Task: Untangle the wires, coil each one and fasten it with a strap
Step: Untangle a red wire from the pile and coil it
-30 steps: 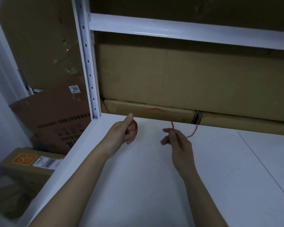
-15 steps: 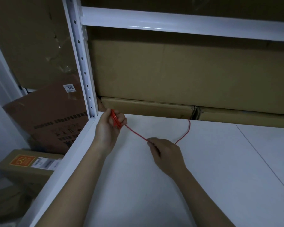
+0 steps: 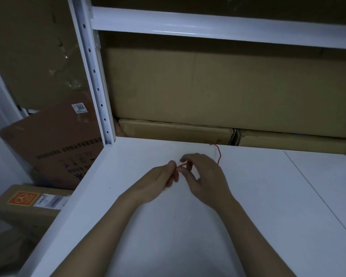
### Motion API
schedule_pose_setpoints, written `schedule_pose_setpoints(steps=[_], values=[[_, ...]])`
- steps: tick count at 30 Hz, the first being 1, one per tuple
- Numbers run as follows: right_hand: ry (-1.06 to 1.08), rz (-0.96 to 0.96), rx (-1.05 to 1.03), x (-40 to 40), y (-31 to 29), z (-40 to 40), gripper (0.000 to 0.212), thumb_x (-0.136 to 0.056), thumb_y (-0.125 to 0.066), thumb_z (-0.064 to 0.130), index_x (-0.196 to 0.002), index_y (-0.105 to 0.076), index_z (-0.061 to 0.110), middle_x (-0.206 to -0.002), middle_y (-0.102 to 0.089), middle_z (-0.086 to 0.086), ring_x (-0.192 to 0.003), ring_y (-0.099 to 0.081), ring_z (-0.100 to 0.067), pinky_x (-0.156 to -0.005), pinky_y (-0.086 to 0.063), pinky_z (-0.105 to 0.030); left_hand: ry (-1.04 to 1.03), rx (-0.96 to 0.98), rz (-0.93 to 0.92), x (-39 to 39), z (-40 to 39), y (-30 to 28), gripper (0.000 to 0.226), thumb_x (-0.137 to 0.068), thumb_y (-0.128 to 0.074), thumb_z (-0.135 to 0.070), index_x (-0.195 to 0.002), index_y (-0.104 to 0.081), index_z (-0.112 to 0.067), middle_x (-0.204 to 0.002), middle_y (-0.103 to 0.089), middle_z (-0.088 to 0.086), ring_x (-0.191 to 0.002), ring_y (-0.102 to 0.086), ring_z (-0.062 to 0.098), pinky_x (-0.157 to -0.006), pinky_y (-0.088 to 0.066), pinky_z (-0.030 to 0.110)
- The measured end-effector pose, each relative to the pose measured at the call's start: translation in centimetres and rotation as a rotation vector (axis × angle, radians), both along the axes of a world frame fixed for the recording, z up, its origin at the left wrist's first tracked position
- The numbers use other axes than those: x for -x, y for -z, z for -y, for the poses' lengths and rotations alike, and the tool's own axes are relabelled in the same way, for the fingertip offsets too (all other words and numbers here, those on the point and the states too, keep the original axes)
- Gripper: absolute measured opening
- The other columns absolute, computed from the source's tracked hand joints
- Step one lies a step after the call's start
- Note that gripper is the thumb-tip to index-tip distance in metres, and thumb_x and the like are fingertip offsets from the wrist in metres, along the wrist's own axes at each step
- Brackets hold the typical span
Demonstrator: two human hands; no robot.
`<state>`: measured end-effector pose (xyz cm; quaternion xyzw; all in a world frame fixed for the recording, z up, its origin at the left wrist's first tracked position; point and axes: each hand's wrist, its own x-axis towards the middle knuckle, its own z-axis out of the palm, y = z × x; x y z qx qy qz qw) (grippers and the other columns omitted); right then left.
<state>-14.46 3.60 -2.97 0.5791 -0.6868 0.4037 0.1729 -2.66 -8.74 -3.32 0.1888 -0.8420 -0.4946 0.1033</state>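
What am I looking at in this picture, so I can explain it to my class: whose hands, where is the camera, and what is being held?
There is no machine here. A person wears a camera on the head, looking forward and down at their own arms. The left hand and right hand meet over a white shelf and together pinch a thin red wire in their fingers. Its loose end trails toward the cardboard boxes stacked behind the shelf. A white upright post stands to the left. No fastening strap is visible.

A storeroom: a white metal rack [image 3: 92, 76] with a punched upright, cardboard boxes [image 3: 208, 86] stacked behind its shelf [image 3: 248, 196], and more labelled cartons [image 3: 54, 148] on the floor.
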Motion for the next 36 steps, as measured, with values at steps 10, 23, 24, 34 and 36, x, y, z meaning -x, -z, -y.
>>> schedule_pose_setpoints(steps=[10, 23, 24, 34, 36], values=[[-0.104, 0.566, 0.017, 0.9, 1.1, -0.7, 0.016, -0.098, -0.045, 0.020, -0.106, -0.058, 0.027, -0.090, -0.063, 0.008, -0.086, -0.057, -0.003, -0.077, -0.039, -0.006, 0.056, -0.353, -0.278, 0.0, 0.3, -2.0, 0.060, -0.102, -0.023, -0.037, -0.049, -0.049, -0.027, -0.051, -0.031, 0.002, -0.048, -0.032, 0.012, -0.056, -0.033, 0.018], [-0.072, 0.128, -0.365, -0.9, 1.4, 2.4, 0.026, -0.101, -0.035, 0.030, -0.099, -0.058, 0.017, -0.059, -0.049, 0.006, -0.050, -0.045, -0.014, -0.052, -0.031, -0.027, -0.271, -0.844, -0.830, 0.9, 1.3, -4.2, 0.035, -0.104, -0.023, -0.021, -0.081, -0.047, -0.012, -0.055, -0.040, -0.004, -0.055, -0.041, 0.013, -0.065, -0.037, 0.024], [-0.086, 0.044, -0.359, -1.6, 1.9, 2.4, 0.029, -0.099, -0.034, 0.031, -0.102, -0.058, 0.015, -0.062, -0.052, 0.003, -0.053, -0.049, -0.018, -0.053, -0.032, -0.028, -0.326, -0.679, -0.792, 1.0, 1.8, -3.7, 0.030, -0.103, -0.025, -0.015, -0.085, -0.047, -0.013, -0.057, -0.044, -0.004, -0.060, -0.046, 0.013, -0.071, -0.039, 0.027], [-0.113, 0.115, -0.384, -0.2, 1.3, 1.8, 0.016, -0.092, -0.053, 0.023, -0.104, -0.061, 0.019, -0.078, -0.057, 0.006, -0.070, -0.053, -0.012, -0.066, -0.042, -0.023, -0.085, 0.510, 0.158, -0.5, 2.4, -0.7, 0.045, -0.099, -0.032, -0.050, -0.078, -0.044, -0.012, -0.063, -0.044, 0.000, -0.057, -0.044, 0.012, -0.056, -0.033, 0.026], [-0.112, 0.141, -0.353, 0.7, 1.2, 1.2, 0.013, -0.086, -0.054, 0.023, -0.097, -0.061, 0.020, -0.076, -0.056, 0.007, -0.073, -0.053, -0.011, -0.066, -0.043, -0.025, -0.027, 0.410, 0.177, -0.7, 2.0, -0.4, 0.053, -0.092, -0.037, -0.061, -0.073, -0.038, -0.011, -0.060, -0.034, -0.001, -0.054, -0.035, 0.011, -0.057, -0.029, 0.027]])
